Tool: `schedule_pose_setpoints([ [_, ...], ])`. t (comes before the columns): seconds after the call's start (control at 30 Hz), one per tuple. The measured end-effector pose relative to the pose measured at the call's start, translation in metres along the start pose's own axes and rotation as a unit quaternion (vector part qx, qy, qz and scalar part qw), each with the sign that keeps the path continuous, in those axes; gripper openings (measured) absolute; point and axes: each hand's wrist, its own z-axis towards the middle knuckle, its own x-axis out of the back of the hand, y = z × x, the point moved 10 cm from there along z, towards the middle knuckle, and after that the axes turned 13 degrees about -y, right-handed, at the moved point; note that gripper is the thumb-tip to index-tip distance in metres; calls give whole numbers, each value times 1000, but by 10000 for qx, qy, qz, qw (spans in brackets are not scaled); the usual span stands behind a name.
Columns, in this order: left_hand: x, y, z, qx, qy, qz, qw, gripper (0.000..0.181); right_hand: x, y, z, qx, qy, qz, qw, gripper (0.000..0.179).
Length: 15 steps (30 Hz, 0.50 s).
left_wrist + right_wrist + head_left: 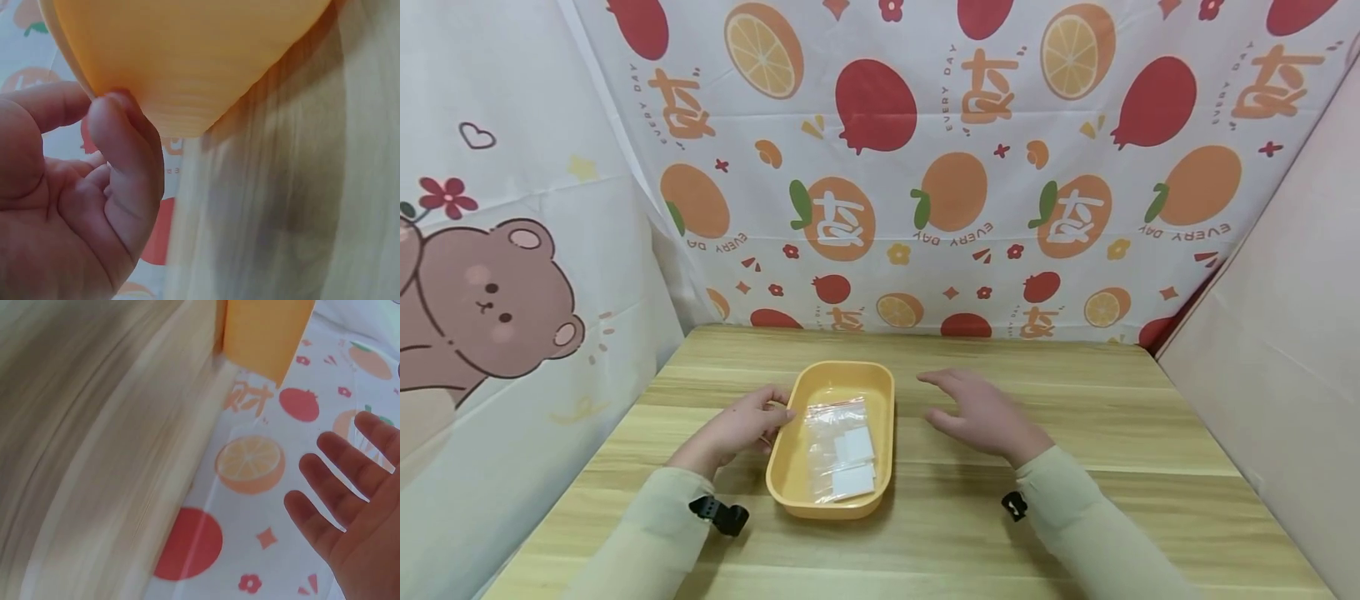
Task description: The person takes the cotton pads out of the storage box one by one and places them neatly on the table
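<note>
Left hand (pixel 747 427) pinches the rim of a tray (pixel 842 380) as the right hand (pixel 977 414) hangs free beside it.

The left arm, reaching in from the near left, ends in a grip clamped on the tray's left rim between thumb and finger. The tray sits left of centre on the bench (pixel 947 537), a clear bag (pixel 823 446) with white pieces (pixel 853 480) lying inside. Right of the tray and apart from it, the other grip is empty, fingers spread and pointing left. The step in hand looks like positioning the tray; the next move would seem to call for a firm left pinch, with the right grip free to support the opposite rim.
</note>
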Motion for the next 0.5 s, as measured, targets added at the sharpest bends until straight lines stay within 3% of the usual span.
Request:
schedule_pose_setpoints([
  [0.27, -7, -6, 2, -376, -388, -897, 9945, 39, -11, -26, 25, 472, -393, 612, 9962, 50],
  [0.5, -7, -10, 6, -610, -389, -1161, 9906, 38, -17, -40, 44, 385, -677, 755, 9941, 51],
])
